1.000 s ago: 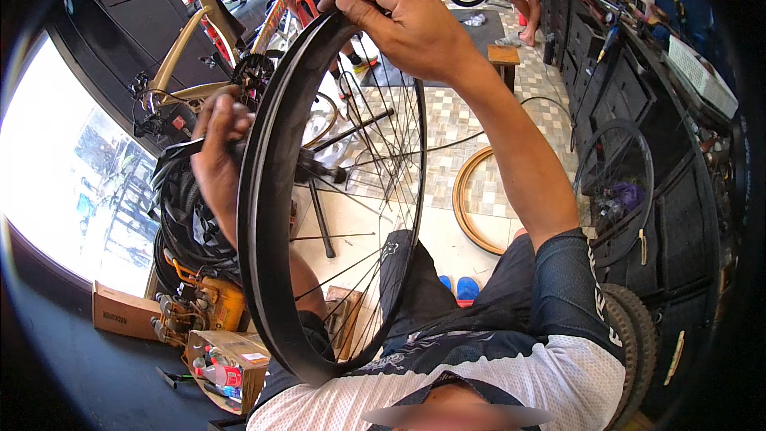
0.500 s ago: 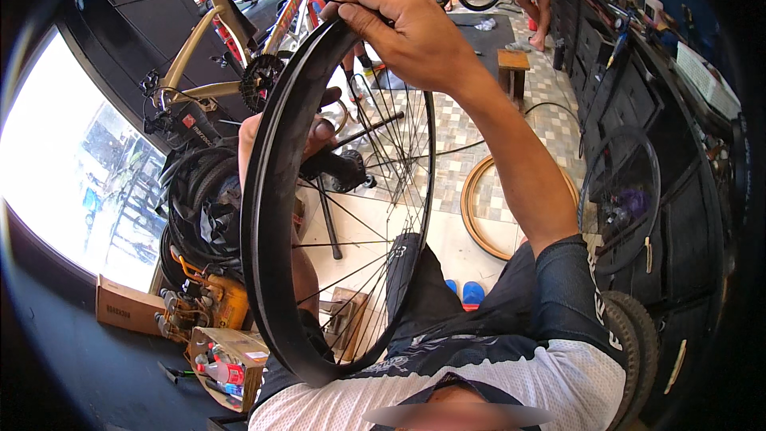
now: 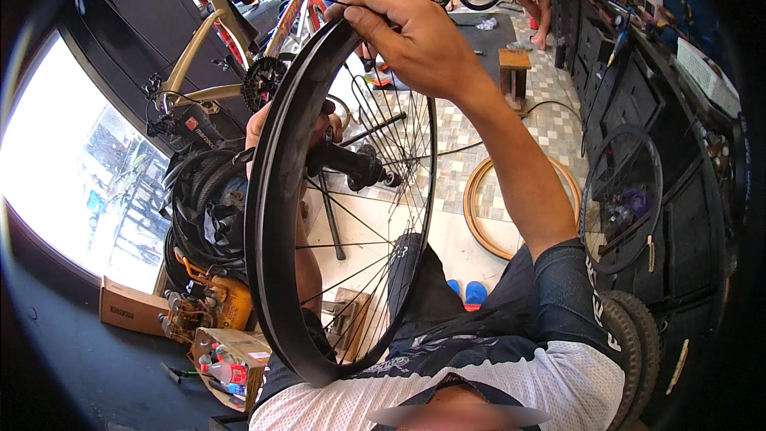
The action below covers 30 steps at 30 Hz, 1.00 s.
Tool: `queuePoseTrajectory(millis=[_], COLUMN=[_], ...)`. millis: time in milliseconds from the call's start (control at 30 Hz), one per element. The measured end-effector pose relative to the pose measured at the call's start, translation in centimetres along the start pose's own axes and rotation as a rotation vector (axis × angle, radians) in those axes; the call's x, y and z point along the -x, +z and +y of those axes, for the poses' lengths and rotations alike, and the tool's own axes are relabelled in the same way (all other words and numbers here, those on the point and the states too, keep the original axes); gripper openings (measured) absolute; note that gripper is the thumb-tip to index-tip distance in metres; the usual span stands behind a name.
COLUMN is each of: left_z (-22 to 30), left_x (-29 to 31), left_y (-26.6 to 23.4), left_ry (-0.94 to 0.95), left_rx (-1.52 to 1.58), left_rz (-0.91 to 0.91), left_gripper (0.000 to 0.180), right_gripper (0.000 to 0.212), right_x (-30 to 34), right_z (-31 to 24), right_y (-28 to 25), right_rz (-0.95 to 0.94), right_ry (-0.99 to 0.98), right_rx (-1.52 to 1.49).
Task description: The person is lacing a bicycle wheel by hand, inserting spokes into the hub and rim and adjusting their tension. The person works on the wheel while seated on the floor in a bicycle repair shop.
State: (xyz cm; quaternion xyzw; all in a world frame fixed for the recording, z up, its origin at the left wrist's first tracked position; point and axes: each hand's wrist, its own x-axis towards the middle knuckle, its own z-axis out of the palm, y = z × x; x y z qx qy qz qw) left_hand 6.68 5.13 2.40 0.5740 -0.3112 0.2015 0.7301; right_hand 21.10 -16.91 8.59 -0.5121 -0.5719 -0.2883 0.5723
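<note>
A black bicycle wheel rim [image 3: 281, 271] stands upright before my chest, its lower edge against my shirt. My right hand [image 3: 419, 44] pinches the top of the rim between thumb and fingers. Inside the rim hangs a black hub [image 3: 351, 164], with thin dark spokes [image 3: 347, 246] fanning from it, many of them bunched and crossing on the right side. My left hand [image 3: 257, 132] reaches behind the rim, its fingers closed around the hub's left end. The rim hides most of that hand. A thin dark line runs left from near my right fingertips.
A gold bike frame [image 3: 191, 56] stands at the far left, above piled black tyres [image 3: 199, 207]. A tan-walled tyre [image 3: 479, 223] lies on the floor. A wooden stool [image 3: 515, 64] is beyond it. Dark drawers [image 3: 614, 104] line the right. Other people stand at the back.
The hub has swung up and to the right, showing more of its length, as my left hand shifted slightly. My right hand keeps its hold on the rim.
</note>
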Motion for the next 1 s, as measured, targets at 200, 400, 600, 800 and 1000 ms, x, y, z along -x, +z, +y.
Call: queuePoseTrajectory(millis=[200, 400, 600, 800, 1000], left_z=[0.8, 0.7, 0.8, 1.7, 0.4], left_x=[1.1, 0.2, -0.1, 0.5, 0.2], left_y=[0.8, 1.0, 2.0, 1.4, -0.1], left_ry=[0.018, -0.005, 0.018, 0.062, -0.030], left_rx=[-0.092, 0.004, 0.114, 0.013, 0.024], left_rz=[0.120, 0.085, 0.092, 0.049, 0.141], left_gripper=[0.061, 0.053, 0.055, 0.056, 0.058], right_gripper=[0.025, 0.021, 0.021, 0.020, 0.020], right_x=[9.9, 22.7, 24.4, 25.0, 25.5], right_z=[-4.8, -8.5, -10.8, -10.4, -10.6], right_y=[-2.0, -1.8, 0.3, 1.8, 2.0], right_rz=[0.024, -0.055, -0.237, -0.296, -0.266], right_ry=[0.426, 0.751, 0.795, 0.780, 0.782], right_rx=[-0.442, -0.560, -0.476, -0.479, -0.486])
